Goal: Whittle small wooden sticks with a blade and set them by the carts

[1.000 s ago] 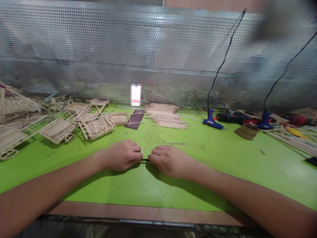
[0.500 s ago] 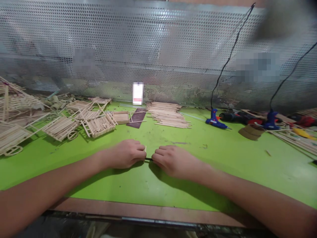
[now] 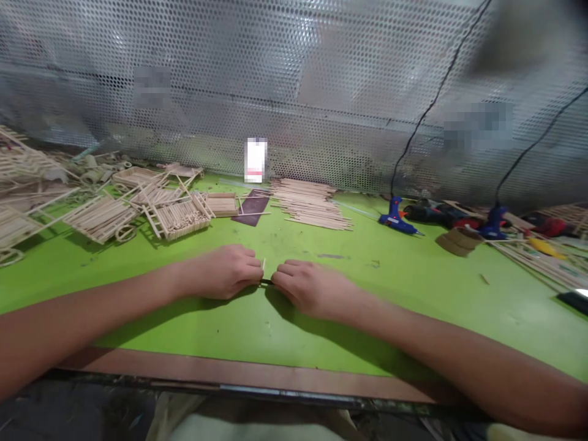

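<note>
At frame centre, we note the left hand [image 3: 234, 272] pinching a pale stick [image 3: 263, 266], the right hand [image 3: 312, 286] clamped on a dark rod [image 3: 266, 282]; 2 glue guns [image 3: 395, 218], frame right.

Gripping a dark rod [image 3: 267, 282] below centre

Holding it in the right hand [image 3: 316, 288], a pale stick [image 3: 263, 266] in the left hand [image 3: 229, 272]. Set on the green table [image 3: 239, 331]: carts [image 3: 180, 219] at left, sticks [image 3: 310, 205] above centre, glue guns [image 3: 397, 222] right.
</note>
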`<state>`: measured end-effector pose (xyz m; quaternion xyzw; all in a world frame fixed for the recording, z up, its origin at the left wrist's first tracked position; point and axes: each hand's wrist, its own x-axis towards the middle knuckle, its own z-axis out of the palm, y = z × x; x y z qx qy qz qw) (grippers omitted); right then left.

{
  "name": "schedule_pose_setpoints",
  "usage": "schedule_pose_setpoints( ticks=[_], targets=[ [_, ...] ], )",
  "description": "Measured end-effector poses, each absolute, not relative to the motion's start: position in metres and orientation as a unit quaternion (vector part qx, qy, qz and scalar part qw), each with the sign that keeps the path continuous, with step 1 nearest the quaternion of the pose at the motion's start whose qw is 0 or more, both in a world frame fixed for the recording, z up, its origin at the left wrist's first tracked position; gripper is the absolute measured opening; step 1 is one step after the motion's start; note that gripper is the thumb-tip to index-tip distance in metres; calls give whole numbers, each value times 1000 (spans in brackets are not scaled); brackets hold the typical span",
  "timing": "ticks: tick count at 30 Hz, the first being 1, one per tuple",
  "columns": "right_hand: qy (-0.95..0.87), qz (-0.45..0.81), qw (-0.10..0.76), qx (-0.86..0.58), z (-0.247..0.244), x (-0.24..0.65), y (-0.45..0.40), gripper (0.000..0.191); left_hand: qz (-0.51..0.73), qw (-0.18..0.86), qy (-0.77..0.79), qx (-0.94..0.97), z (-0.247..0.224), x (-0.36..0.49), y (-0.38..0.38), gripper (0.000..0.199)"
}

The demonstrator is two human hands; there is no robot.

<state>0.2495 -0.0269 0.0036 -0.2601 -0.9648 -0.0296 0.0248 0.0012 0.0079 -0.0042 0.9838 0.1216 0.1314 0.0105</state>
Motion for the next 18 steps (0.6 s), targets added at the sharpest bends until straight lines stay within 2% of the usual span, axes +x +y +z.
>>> schedule_pose_setpoints(
  ticks=[11,18],
  targets=[
    [-960,-66,21,-272,-2,236,-24,10,105,-40,180,977,-5,-16,7,20],
    [-968,-102,24,-227,-5,246,-23,7,168,32,147,974,-7,-10,8,33]
  ],
)
